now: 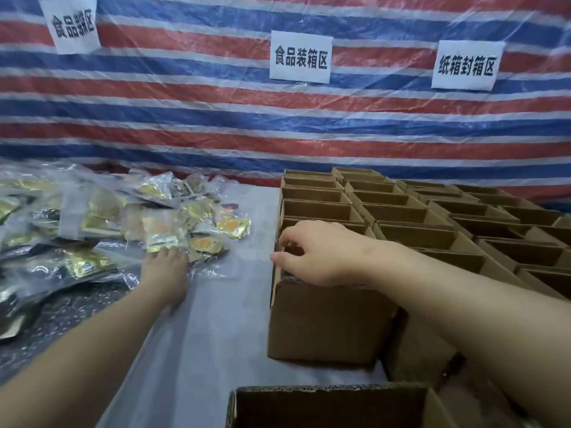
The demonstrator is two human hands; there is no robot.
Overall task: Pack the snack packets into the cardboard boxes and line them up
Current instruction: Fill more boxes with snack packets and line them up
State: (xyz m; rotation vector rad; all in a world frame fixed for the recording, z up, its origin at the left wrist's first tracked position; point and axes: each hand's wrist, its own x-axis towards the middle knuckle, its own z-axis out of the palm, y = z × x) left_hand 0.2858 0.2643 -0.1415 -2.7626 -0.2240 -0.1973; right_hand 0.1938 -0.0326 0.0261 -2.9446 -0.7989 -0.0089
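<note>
A heap of clear and gold snack packets (pixel 102 223) covers the left side of the table. My left hand (pixel 165 273) lies palm down at the heap's near edge, its fingertips on a packet with an orange print (pixel 205 244). My right hand (pixel 312 253) hovers over the open top of a cardboard box (pixel 327 322), fingers curled at the box's left rim. Whether the right hand holds a packet is hidden. Rows of open cardboard boxes (pixel 432 223) stand behind and to the right of that box.
Another open box (pixel 333 406) sits at the bottom edge, closest to me. A grey cloth (pixel 216 319) covers the table between heap and boxes. A red, white and blue striped tarp (pixel 278 125) with three paper signs hangs behind.
</note>
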